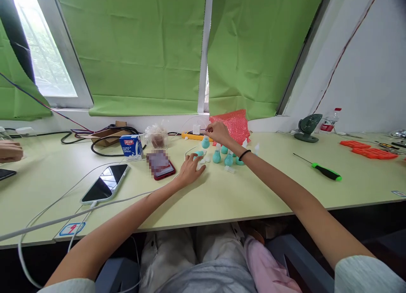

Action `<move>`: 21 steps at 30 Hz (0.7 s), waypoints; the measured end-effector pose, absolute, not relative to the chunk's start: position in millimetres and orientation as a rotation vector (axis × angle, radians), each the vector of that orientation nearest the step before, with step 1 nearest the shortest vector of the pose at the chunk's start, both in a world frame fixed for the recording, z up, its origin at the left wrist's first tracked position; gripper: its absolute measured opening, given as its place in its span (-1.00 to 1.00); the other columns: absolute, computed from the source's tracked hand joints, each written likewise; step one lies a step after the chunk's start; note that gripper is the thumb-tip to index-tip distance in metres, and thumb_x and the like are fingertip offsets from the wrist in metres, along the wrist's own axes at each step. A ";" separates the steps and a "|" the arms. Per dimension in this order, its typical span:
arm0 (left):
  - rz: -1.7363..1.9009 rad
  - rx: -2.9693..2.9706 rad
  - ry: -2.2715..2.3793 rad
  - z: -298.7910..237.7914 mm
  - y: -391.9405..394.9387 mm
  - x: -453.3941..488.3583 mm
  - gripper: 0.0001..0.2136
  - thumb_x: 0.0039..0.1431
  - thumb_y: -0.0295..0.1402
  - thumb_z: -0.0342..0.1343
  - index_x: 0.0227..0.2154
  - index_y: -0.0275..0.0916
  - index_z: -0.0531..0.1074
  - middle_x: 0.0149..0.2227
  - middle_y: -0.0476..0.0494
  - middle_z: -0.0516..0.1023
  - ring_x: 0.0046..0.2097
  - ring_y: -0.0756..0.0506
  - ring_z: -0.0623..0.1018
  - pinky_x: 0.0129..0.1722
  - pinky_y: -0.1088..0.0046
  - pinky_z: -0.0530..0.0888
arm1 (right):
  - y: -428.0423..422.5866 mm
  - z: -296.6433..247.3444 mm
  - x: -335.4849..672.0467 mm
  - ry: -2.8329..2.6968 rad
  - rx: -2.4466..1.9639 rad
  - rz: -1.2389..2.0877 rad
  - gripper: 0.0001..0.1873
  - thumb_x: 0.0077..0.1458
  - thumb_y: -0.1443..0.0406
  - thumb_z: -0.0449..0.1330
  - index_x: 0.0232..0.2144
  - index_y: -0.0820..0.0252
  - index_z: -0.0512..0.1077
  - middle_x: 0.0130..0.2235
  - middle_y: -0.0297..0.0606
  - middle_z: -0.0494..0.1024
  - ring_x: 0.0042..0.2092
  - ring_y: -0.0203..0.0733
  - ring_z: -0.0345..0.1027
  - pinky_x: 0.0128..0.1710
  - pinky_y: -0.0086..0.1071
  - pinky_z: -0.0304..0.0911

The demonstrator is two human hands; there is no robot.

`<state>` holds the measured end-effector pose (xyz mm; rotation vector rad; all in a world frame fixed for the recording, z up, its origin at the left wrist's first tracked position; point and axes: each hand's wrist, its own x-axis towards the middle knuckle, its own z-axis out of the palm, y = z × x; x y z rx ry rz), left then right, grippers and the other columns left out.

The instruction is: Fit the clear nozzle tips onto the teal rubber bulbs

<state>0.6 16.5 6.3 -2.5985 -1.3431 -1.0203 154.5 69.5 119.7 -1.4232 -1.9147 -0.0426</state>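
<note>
My left hand (189,171) rests on the table with its fingers apart, by a turquoise piece (198,153) and small white pieces (206,159). My right hand (218,133) reaches farther in, its thumb and fingertips pinched together just above a small turquoise bulb-shaped bottle (205,143). Whatever is between those fingertips is too small to tell. Several similar bottles stand below the right wrist, among them one turquoise bottle (216,156) and another turquoise bottle (228,159). A clear plastic piece (230,169) lies in front of them.
Red bubble wrap (233,124) lies behind the bottles. Leftward are a red-cased phone (165,170), a charging phone (106,183), a milk carton (131,146) and cables. A screwdriver (326,171), a fan (309,127) and orange-red parts (369,150) sit rightward. Another person's hand (11,151) shows far left.
</note>
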 end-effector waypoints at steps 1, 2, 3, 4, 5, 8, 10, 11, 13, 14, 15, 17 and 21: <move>-0.985 -2.606 -1.338 7.3 19.0 4.4 -0.66 0.03 -0.24 -0.04 -0.11 -0.19 0.28 -0.10 -0.17 0.30 -0.09 -0.18 0.28 -0.11 0.26 0.27 | 74.6 118.8 154.8 -1.949 -1.482 -0.100 -0.84 -0.15 0.31 0.15 -0.43 0.24 0.45 -0.35 -0.21 0.49 -0.22 -0.12 0.31 -0.22 -0.30 0.19; -0.952 -2.610 -1.340 7.6 21.7 8.2 -0.66 0.02 -0.25 -0.03 -0.10 -0.19 0.28 -0.11 -0.18 0.31 -0.09 -0.19 0.27 -0.12 0.25 0.27 | 79.1 117.2 155.5 -1.979 -1.538 -0.152 -0.85 -0.14 0.33 0.14 -0.43 0.25 0.44 -0.34 -0.19 0.48 -0.20 -0.10 0.30 -0.22 -0.29 0.18; -0.924 -2.609 -1.351 7.1 24.4 11.7 -0.67 0.02 -0.27 -0.04 -0.11 -0.20 0.28 -0.12 -0.19 0.32 -0.09 -0.20 0.26 -0.14 0.24 0.28 | 83.0 115.3 156.5 -2.006 -1.591 -0.198 -0.84 -0.13 0.34 0.14 -0.41 0.26 0.44 -0.32 -0.17 0.47 -0.19 -0.09 0.29 -0.22 -0.29 0.18; -0.898 -2.607 -1.366 5.9 27.3 14.8 -0.68 0.02 -0.30 -0.04 -0.12 -0.21 0.30 -0.13 -0.20 0.34 -0.09 -0.21 0.26 -0.16 0.23 0.28 | 86.3 113.1 157.7 -2.033 -1.639 -0.238 -0.84 -0.13 0.36 0.14 -0.39 0.27 0.42 -0.29 -0.14 0.46 -0.18 -0.09 0.29 -0.22 -0.30 0.18; -0.875 -2.604 -1.386 4.2 30.1 17.2 -0.69 0.02 -0.33 -0.04 -0.13 -0.22 0.31 -0.15 -0.21 0.36 -0.10 -0.22 0.26 -0.18 0.24 0.29 | 89.2 110.9 159.0 -2.060 -1.682 -0.274 -0.82 -0.11 0.36 0.14 -0.36 0.29 0.41 -0.27 -0.12 0.44 -0.18 -0.09 0.29 -0.22 -0.31 0.18; -0.834 -2.601 -1.444 -1.0 37.3 20.4 -0.72 0.00 -0.41 -0.04 -0.17 -0.25 0.34 -0.22 -0.21 0.41 -0.13 -0.20 0.29 -0.22 0.28 0.31 | 94.7 105.7 162.8 -2.133 -1.780 -0.361 -0.76 0.01 0.29 0.09 -0.24 0.31 0.33 -0.19 -0.15 0.38 -0.17 -0.17 0.28 -0.21 -0.27 0.20; -0.831 -2.613 -1.456 -2.8 40.4 20.0 -0.74 -0.01 -0.44 -0.03 -0.20 -0.24 0.36 -0.26 -0.19 0.44 -0.15 -0.18 0.31 -0.23 0.31 0.32 | 96.2 104.1 164.5 -2.167 -1.820 -0.410 -0.72 0.07 0.25 0.03 -0.17 0.30 0.27 -0.16 -0.19 0.34 -0.17 -0.21 0.26 -0.20 -0.22 0.21; -0.836 -2.623 -1.451 -3.2 41.4 19.4 -0.75 -0.02 -0.45 -0.03 -0.22 -0.24 0.37 -0.27 -0.17 0.45 -0.16 -0.18 0.31 -0.23 0.32 0.32 | 96.4 103.8 165.2 -2.178 -1.833 -0.436 -0.72 0.08 0.26 0.03 -0.17 0.31 0.27 -0.15 -0.18 0.34 -0.16 -0.19 0.26 -0.18 -0.19 0.19; -0.858 -2.645 -1.429 -2.9 42.7 18.1 -0.77 -0.04 -0.46 -0.02 -0.27 -0.22 0.39 -0.30 -0.14 0.46 -0.17 -0.16 0.33 -0.24 0.34 0.32 | 95.7 104.5 166.0 -2.191 -1.849 -0.489 -0.74 0.03 0.35 0.07 -0.19 0.35 0.30 -0.17 -0.08 0.36 -0.14 -0.09 0.24 -0.12 -0.08 0.10; -0.874 -2.654 -1.415 -2.6 43.2 17.3 -0.78 -0.05 -0.46 -0.02 -0.29 -0.22 0.40 -0.31 -0.13 0.47 -0.18 -0.15 0.33 -0.25 0.36 0.32 | 94.8 105.3 166.2 -2.195 -1.853 -0.516 -0.75 -0.01 0.40 0.08 -0.21 0.37 0.32 -0.19 -0.03 0.38 -0.12 -0.03 0.22 -0.09 -0.01 0.02; -0.893 -2.663 -1.399 -2.1 43.7 16.6 -0.79 -0.06 -0.47 -0.02 -0.31 -0.22 0.40 -0.32 -0.12 0.47 -0.19 -0.14 0.34 -0.26 0.38 0.32 | 93.6 106.6 166.4 -2.197 -1.857 -0.540 -0.75 -0.05 0.44 0.09 -0.23 0.39 0.33 -0.20 0.01 0.38 -0.11 0.04 0.21 -0.08 0.06 -0.05; -0.937 -2.672 -1.371 -1.2 44.9 14.6 -0.78 -0.06 -0.49 -0.03 -0.30 -0.23 0.39 -0.35 -0.10 0.47 -0.23 -0.12 0.37 -0.29 0.42 0.33 | 89.7 110.1 166.4 -2.198 -1.861 -0.578 -0.74 -0.09 0.46 0.08 -0.25 0.40 0.35 -0.23 0.06 0.40 -0.10 0.13 0.17 -0.10 0.17 -0.15; -0.995 -2.681 -1.330 0.7 48.4 8.3 -0.71 -0.02 -0.54 -0.12 -0.22 -0.24 0.36 -0.43 -0.07 0.47 -0.32 -0.06 0.40 -0.32 0.46 0.33 | 71.4 114.9 162.6 -2.269 -1.754 -0.611 -0.71 -0.02 0.39 0.00 -0.22 0.42 0.34 -0.20 0.10 0.39 -0.04 0.17 0.07 -0.10 0.07 -0.11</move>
